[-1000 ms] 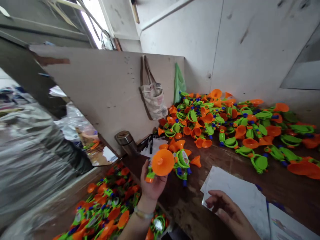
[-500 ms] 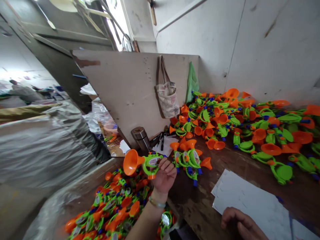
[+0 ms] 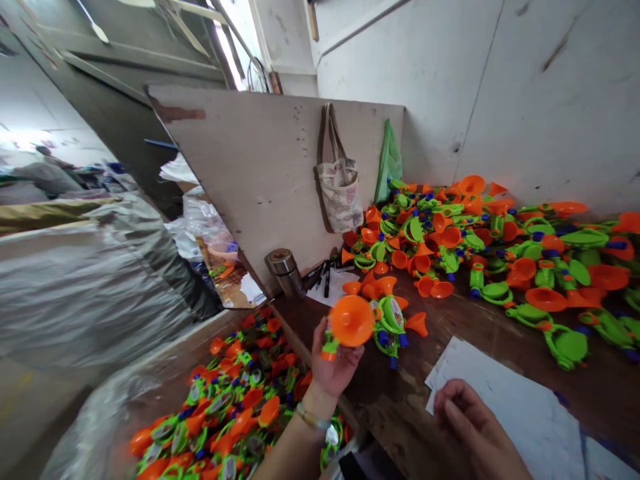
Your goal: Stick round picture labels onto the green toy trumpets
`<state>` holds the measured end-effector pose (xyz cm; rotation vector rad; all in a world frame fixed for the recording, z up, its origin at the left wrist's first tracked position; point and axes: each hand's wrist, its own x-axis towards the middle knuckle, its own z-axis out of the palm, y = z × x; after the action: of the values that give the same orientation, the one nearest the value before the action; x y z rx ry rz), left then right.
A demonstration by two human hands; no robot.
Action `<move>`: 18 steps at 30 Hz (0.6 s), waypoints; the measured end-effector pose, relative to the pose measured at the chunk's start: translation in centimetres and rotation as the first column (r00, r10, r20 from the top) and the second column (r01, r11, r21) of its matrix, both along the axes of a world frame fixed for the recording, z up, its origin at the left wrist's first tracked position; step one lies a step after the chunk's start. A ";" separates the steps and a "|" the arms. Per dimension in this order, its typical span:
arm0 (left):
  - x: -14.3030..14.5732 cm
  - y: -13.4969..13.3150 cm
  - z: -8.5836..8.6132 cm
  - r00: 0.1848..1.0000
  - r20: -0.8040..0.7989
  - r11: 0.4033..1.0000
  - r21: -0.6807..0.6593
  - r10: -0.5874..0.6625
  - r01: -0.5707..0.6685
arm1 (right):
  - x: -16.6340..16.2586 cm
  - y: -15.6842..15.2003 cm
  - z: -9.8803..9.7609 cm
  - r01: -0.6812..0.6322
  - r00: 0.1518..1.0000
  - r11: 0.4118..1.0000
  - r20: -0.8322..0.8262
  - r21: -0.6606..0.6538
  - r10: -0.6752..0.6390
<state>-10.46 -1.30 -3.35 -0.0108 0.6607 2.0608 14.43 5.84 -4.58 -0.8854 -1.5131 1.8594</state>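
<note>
My left hand point(image 3: 335, 370) is closed round a toy trumpet point(image 3: 352, 321), held up over the table's edge. Its orange bell faces me and hides most of the green body. Right behind it on the table lies a small group of similar toy trumpets point(image 3: 391, 317), green with oval stickers and blue mouthpieces. Above white sheets of paper point(image 3: 505, 407) at lower right is my right hand point(image 3: 475, 427). Its fingers are curled together with the thumb against them; whatever they may hold is hidden.
A large heap of toy trumpets point(image 3: 450, 233) covers the back right of the table. Below left, a plastic-lined container point(image 3: 115, 407) is full of stickered ones. A steel flask point(image 3: 285, 273), pens point(image 3: 327, 279) and a hanging cloth bag point(image 3: 340, 193) are by the partition point(image 3: 250, 160).
My left hand has turned the toy trumpet, so its bell swings from the left to face me, farther right. My right hand has shifted slightly up and left over the paper.
</note>
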 end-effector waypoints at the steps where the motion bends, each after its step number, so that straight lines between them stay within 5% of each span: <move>1: 0.6 0.2 0.1 1.000 -0.020 0.999 -0.037 0.002 -0.002 | -0.4 0.1 0.3 0.035 0.999 0.999 0.028 0.035 -0.036; 7: 4.8 1.6 0.7 0.986 -0.166 0.989 -0.144 0.018 -0.043 | -2.4 -1.0 3.2 0.050 0.992 0.955 0.096 0.293 -0.081; 11: 4.3 1.9 1.0 0.978 -0.202 0.991 -0.113 0.054 -0.078 | -0.8 1.1 3.8 0.142 0.969 0.908 0.130 0.395 -0.208; 14: 2.8 1.6 0.9 0.979 -0.186 0.994 -0.052 0.088 -0.099 | 1.3 3.0 1.8 0.170 0.936 0.872 0.200 0.460 -0.288; 18: 0.9 0.6 1.3 0.981 -0.148 0.990 0.082 0.125 -0.114 | 2.7 3.5 -2.7 -0.043 0.930 0.862 0.336 0.504 -0.150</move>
<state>-9.55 -0.74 -2.08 0.1542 0.6920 2.2163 17.09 9.36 -7.30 -1.0320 -2.0502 1.1891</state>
